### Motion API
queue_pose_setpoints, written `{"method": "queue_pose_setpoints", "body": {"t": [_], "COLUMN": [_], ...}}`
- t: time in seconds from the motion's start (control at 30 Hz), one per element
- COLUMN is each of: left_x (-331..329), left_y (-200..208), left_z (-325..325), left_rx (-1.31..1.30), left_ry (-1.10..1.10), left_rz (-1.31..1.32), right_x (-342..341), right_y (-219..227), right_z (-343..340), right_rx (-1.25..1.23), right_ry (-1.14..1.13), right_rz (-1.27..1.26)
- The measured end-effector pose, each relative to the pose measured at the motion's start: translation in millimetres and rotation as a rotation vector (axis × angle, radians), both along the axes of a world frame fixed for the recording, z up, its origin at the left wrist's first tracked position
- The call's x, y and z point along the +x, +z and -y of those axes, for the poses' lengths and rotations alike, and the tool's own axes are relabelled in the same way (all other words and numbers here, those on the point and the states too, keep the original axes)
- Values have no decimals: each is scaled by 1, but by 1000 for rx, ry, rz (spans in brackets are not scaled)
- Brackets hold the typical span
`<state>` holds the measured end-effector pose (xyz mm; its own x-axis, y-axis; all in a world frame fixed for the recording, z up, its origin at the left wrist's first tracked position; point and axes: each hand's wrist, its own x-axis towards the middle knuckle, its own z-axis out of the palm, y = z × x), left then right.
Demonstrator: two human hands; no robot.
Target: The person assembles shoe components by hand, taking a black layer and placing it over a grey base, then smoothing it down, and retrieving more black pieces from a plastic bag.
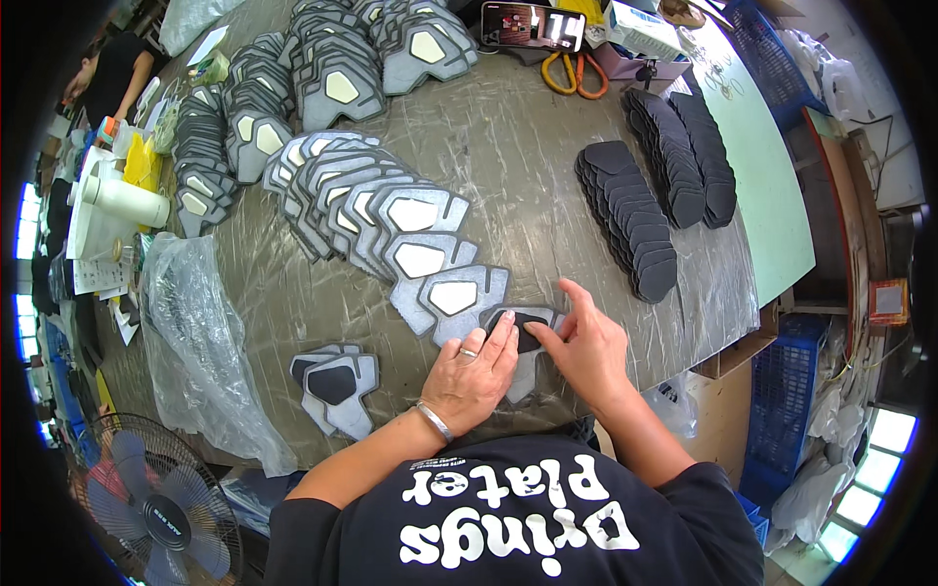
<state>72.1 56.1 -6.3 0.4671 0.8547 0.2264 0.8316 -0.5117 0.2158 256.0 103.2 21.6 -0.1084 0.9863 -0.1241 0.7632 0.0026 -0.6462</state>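
A grey shaped fabric piece (526, 376) lies at the table's near edge, a black patch (532, 335) on its middle. My left hand (474, 376) rests flat across the left side of both, fingers stretched out, a ring and a bracelet showing. From the right, my right hand (594, 356) touches the patch's edge with its thumb; the index finger points away, apart from the thumb. Just beyond is a fanned row of grey pieces with white centres (452, 296). Left of my hands, a few grey pieces lie stacked, the top one bearing a black patch (332, 384).
Overlapping black patches (625, 220) form rows on the right. More grey piece stacks (337, 88) stand far left. At the back are a phone (532, 26) and scissors (576, 75). Clear plastic sheeting (195, 332), a white bottle (127, 200) and a fan (161, 518) are left.
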Motion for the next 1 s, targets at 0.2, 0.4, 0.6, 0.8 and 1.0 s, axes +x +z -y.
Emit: {"method": "queue_pose_setpoints", "body": {"t": [0.2,0.4,0.6,0.8,1.0], "left_x": [3,-3,-5,-14,-8], "left_y": [-4,0,5,12,9], "left_z": [1,6,8,16,16], "left_rx": [4,-28,-54,-72,-63], "left_ry": [25,66,37,-18,5], "left_rz": [-10,-48,-34,-68,-88], "right_x": [6,16,28,24,23], "right_y": [-13,-12,-7,-1,-16], "right_z": [26,30,38,36,6], "right_rx": [307,164,202,236,278], "right_ry": [524,610,693,704,431], "right_rz": [201,324,427,450,66]}}
